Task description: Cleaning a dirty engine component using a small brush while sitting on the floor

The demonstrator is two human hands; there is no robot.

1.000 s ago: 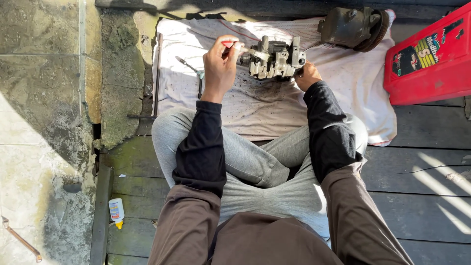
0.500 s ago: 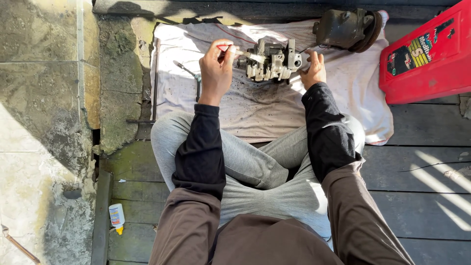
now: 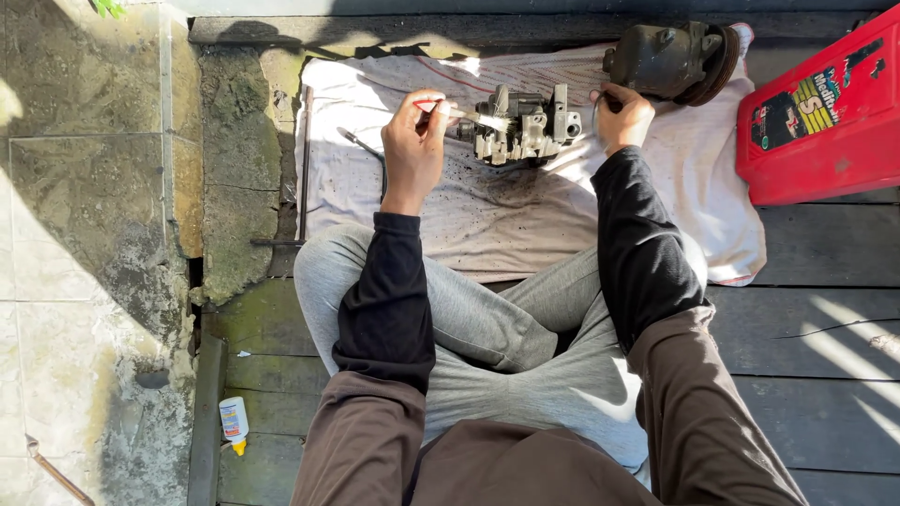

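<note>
Grey cast-metal engine part with ports and lugs [image 3: 520, 126] sits on the far middle of a stained white cloth [image 3: 487, 220], spread on dark wooden decking in front of the seated person's crossed legs. Its long axis runs left-right across the cloth, the narrower end pointing left toward the brush.

Left hand [image 3: 412, 141] pinches a small thin-handled paintbrush with pale bristles [image 3: 469, 116] between thumb and fingers; bristles point right and touch the part's left end. Right hand [image 3: 623, 117] is curled at the part's right end, steadying it; the exact grip is hidden behind the part, so whether it is clamped around anything cannot be told.

To do the brushing well, judged from here: keep the part braced so it does not roll, use short strokes into the recesses, sweep the grit down onto the cloth, and turn the part to reach shaded faces.

Dark specks dot the cloth just near of the part. A dark bulky metal housing with a pulley-like ring [image 3: 670, 61] lies at the far right corner of the cloth. A red plastic container [image 3: 825, 122] stands right of it. A thin metal rod [image 3: 305, 159] lies along the cloth's left edge. A small white bottle with a yellow tip [image 3: 232, 422] lies near left on the deck.
</note>
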